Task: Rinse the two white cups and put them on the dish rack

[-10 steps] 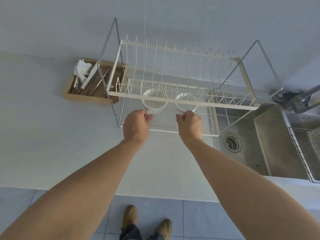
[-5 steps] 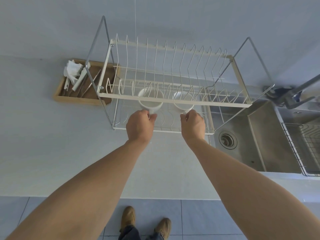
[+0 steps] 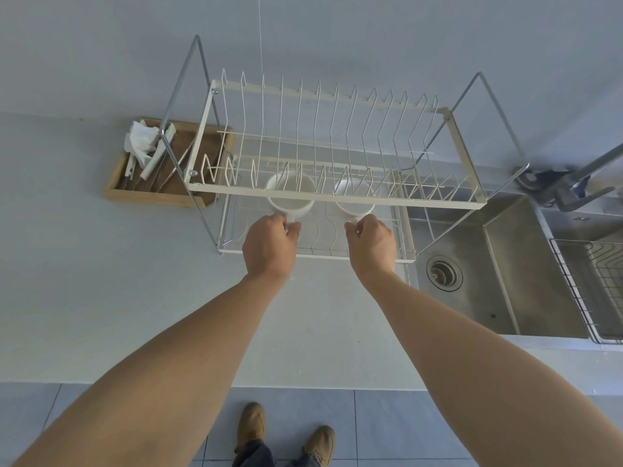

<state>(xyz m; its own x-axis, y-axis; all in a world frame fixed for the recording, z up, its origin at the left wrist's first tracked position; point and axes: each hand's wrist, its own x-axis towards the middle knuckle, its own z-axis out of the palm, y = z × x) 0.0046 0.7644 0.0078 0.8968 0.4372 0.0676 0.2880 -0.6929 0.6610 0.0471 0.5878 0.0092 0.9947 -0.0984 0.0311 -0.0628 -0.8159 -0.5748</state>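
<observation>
Two white cups stand on the lower tier of a white two-tier wire dish rack (image 3: 337, 198) on the counter. The left cup (image 3: 290, 200) and the right cup (image 3: 354, 200) sit side by side, partly hidden behind the rack's upper front rail. My left hand (image 3: 269, 246) pinches the left cup's handle. My right hand (image 3: 372, 244) pinches the handle of the right cup. Both cups are upright with their mouths facing up.
A wooden tray (image 3: 145, 193) with a crumpled white cloth and utensils lies left of the rack. A steel sink (image 3: 499, 264) with a drain is to the right, a faucet (image 3: 573, 187) above it and a wire basket (image 3: 593, 288) at the far right.
Both hands have stayed on the cup handles. The view has shifted slightly, so the rack and hands sit a little lower and to the left in frame.
</observation>
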